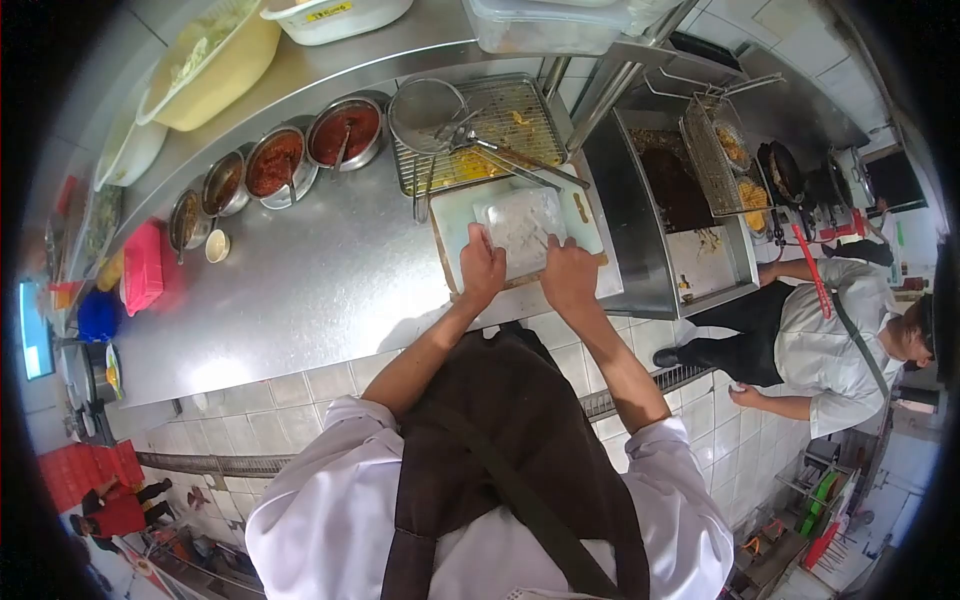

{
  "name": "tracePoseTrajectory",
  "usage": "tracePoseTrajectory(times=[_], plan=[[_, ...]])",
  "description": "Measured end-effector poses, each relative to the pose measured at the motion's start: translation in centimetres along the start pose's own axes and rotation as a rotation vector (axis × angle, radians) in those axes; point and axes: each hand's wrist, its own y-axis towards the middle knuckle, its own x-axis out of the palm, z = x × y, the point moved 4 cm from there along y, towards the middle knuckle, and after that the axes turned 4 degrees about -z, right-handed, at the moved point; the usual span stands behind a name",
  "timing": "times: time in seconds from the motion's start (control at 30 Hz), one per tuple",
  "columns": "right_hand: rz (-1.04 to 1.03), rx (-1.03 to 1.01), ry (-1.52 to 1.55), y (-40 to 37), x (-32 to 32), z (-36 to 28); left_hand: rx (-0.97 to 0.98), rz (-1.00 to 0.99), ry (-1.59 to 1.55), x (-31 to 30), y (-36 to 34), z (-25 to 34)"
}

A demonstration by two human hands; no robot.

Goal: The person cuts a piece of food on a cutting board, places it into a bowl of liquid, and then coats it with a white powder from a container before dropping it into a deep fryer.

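Observation:
On a pale cutting board [455, 222] lies a clear rectangular container [520, 225] with whitish contents. My left hand [482, 266] is closed at the container's left edge, its thumb and fingers gripping the rim. At the lower right edge, my right hand [570, 273] is closed, with a thin thing showing at its fingers, too small to name. Just behind the board, a wire rack on a tray [500, 100] holds a round strainer [425, 115] and metal tongs [510, 155].
Bowls of red sauce [345, 133] stand along the counter's back, under a shelf [330, 78] with tubs. A pink basket [143, 265] sits at the left. To the right are a fryer [660, 185] and a person in white [835, 320].

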Motion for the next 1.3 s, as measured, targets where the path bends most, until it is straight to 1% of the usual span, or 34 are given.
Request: tracePoseTrajectory(times=[0.1, 0.17, 0.2, 0.3, 0.37, 0.4, 0.47, 0.5, 0.57, 0.6, 0.67, 0.7, 0.77, 0.8, 0.87, 0.9, 0.97, 1.07, 1.13, 1.2, 1.3], plan=[[0.006, 0.066, 0.024, -0.1, 0.0, -0.1, -0.049, -0.013, 0.019, 0.0, 0.0, 0.0], [-0.082, 0.105, 0.007, 0.7, 1.7, 0.3, -0.038, -0.013, 0.019, 0.1, 0.0, 0.0], [-0.081, 0.109, 0.005, 1.0, 2.4, 0.4, -0.029, -0.009, 0.02, 0.1, -0.1, -0.1], [-0.038, 0.08, 0.049, 1.4, 3.4, 0.0, -0.043, -0.005, 0.039, 0.2, 0.1, -0.2], [0.087, 0.04, 0.131, 1.1, 2.7, -0.5, -0.061, -0.013, 0.022, 0.2, 0.1, -0.2], [0.089, 0.04, 0.13, 1.1, 2.4, -0.7, -0.079, -0.02, 0.005, 0.2, 0.2, -0.2], [0.03, 0.092, 0.11, 1.5, 2.2, -0.7, -0.079, -0.031, 0.013, 0.1, 0.2, -0.2], [0.033, 0.094, 0.111, 1.9, 2.7, -0.5, -0.082, -0.043, 0.021, 0.1, 0.2, -0.3], [-0.018, 0.05, 0.117, 2.8, 4.6, -0.1, -0.066, -0.033, 0.022, -0.1, 0.6, 0.0], [-0.013, 0.054, 0.118, 3.0, 4.4, 0.1, -0.052, -0.021, 0.022, -0.1, 0.9, 0.0], [-0.069, -0.079, 0.122, 2.9, 4.5, -0.2, -0.01, -0.001, 0.028, -0.1, 0.8, 0.2], [-0.064, -0.076, 0.121, 2.8, 3.9, -0.4, 0.031, 0.023, 0.034, -0.1, 0.9, 0.3], [-0.044, 0.058, 0.137, 2.5, 2.8, -0.7, 0.029, 0.011, 0.038, -0.1, 1.0, 0.3], [-0.041, 0.06, 0.136, 2.4, 2.8, -1.0, 0.017, 0.0, 0.044, 0.0, 0.8, 0.2], [0.027, 0.099, 0.116, 2.6, 2.7, -1.3, 0.038, 0.003, 0.019, 0.1, 0.5, 0.0], [0.03, 0.101, 0.117, 3.0, 3.2, -1.3, 0.056, 0.003, -0.003, 0.2, 0.5, -0.1], [0.003, 0.043, 0.084, 4.0, 4.8, -1.4, 0.038, -0.017, 0.017, 0.0, 0.4, 0.1], [-0.046, 0.016, 0.07, 4.6, 4.7, -1.0, 0.038, -0.026, 0.034, 0.0, 1.2, 0.0], [-0.047, 0.013, 0.071, 4.2, 3.4, -1.0, 0.053, -0.018, 0.029, -0.2, 1.6, 0.0], [-0.047, 0.004, 0.066, 3.7, 2.1, -0.9, -0.029, -0.072, 0.096, -0.2, 1.8, -0.2], [-0.009, 0.037, 0.09, 3.1, 1.1, -0.9, -0.039, -0.082, 0.113, -0.3, 1.7, 0.0]])
